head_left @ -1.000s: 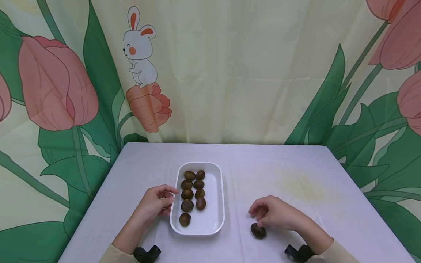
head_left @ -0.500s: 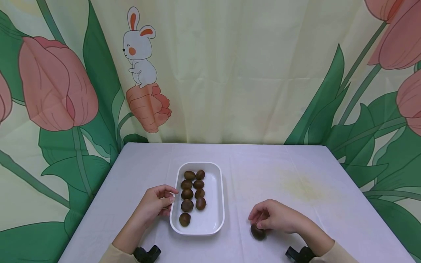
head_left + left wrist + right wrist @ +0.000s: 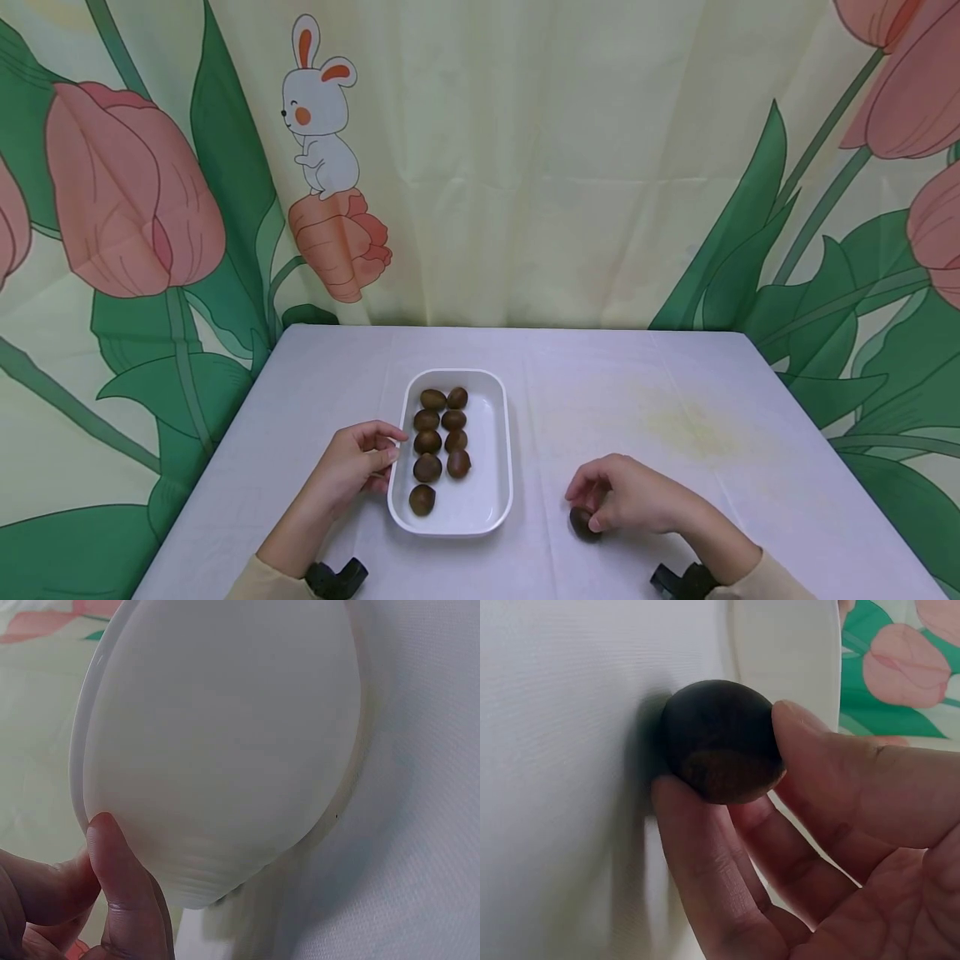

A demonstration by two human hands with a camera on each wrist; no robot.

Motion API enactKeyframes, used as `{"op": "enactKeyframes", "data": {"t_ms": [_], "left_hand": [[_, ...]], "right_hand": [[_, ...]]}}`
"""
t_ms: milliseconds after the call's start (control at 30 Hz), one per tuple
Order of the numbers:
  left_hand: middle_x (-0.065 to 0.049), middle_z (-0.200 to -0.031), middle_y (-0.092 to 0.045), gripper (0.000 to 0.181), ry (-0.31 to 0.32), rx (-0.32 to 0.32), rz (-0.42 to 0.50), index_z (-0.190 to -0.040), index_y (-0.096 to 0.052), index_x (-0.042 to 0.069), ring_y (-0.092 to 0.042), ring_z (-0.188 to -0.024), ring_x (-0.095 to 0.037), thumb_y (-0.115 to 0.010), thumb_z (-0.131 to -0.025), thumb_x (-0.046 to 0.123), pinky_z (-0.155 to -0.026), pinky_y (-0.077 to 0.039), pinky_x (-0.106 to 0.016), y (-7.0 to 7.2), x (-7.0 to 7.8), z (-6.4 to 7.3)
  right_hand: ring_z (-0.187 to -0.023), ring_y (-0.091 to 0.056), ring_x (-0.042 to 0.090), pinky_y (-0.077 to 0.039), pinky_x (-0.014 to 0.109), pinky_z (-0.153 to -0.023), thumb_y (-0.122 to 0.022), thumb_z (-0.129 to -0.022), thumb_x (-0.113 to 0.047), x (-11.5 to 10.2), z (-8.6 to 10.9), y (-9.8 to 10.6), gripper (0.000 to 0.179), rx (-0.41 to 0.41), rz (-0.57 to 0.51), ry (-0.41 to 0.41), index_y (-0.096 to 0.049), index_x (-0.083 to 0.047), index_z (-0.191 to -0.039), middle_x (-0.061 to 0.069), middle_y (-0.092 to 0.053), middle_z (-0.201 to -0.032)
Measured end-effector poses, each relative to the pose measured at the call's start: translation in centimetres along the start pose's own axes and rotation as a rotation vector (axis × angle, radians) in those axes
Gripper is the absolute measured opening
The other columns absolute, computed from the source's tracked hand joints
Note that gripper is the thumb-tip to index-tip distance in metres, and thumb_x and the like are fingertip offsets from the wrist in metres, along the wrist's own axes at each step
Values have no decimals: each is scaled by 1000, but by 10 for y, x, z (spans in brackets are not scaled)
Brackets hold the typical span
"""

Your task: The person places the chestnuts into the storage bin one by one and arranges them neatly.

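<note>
A white rectangular tray [image 3: 489, 467] lies on the table, and several brown chestnuts [image 3: 427, 468] stand in two columns along its left half. My left hand [image 3: 360, 462] holds the tray's left rim; in the left wrist view the thumb [image 3: 124, 892] presses the outer wall. To the right of the tray, my right hand [image 3: 630, 497] pinches a single dark chestnut [image 3: 721, 742] between thumb and fingers. That chestnut is at the tabletop; whether it touches the cloth I cannot tell. Fingers partly cover it in the head view.
A white cloth [image 3: 637, 375] with a faint yellowish stain covers the table. Behind the far edge hangs a curtain [image 3: 525, 167] printed with tulips and a rabbit. A black wrist camera [image 3: 336, 578] sits on the left forearm, another black camera [image 3: 682, 580] on the right.
My right fingers have come down onto the loose chestnut and taken hold of it, and it has shifted slightly left. The left hand and tray stay in place.
</note>
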State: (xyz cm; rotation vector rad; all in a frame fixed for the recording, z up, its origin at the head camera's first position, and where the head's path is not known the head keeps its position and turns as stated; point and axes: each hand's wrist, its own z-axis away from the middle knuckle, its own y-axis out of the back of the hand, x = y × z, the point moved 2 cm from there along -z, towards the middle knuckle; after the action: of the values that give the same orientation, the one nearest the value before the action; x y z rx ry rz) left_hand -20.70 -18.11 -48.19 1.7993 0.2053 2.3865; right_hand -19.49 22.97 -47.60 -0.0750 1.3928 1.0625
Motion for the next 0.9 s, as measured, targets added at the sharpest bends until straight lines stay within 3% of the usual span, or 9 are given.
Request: {"op": "enactKeyframes", "data": {"t_ms": [200, 533, 900], "left_hand": [[-10, -91, -66, 24, 0, -4, 3, -118, -76, 2, -64, -65, -21, -71, -96, -6, -53, -58, -29, 0, 0, 0], [-10, -89, -66, 24, -2, -13, 9, -118, -76, 0, -63, -64, -20, -71, -96, -7, -53, -57, -29, 0, 0, 0], [-10, -90, -66, 23, 9, -16, 10, -118, -75, 1, -63, -64, -20, -71, -97, -6, -52, -56, -28, 0, 0, -1]], "right_hand": [[-88, -70, 10, -56, 24, -77, -82, -81, 2, -8, -3, 7, 34, 25, 54, 27, -78, -17, -108, -4, -75, -93], [-97, -74, 18, -59, 26, -76, -80, -85, 1, -26, -12, 17, 31, 52, 24, 49, -78, -12, -113, -2, -78, -104], [-100, -74, 20, -60, 26, -79, -79, -87, 2, -43, -26, 21, 32, 74, 22, 102, -78, -16, -112, -1, -79, -102]]}}
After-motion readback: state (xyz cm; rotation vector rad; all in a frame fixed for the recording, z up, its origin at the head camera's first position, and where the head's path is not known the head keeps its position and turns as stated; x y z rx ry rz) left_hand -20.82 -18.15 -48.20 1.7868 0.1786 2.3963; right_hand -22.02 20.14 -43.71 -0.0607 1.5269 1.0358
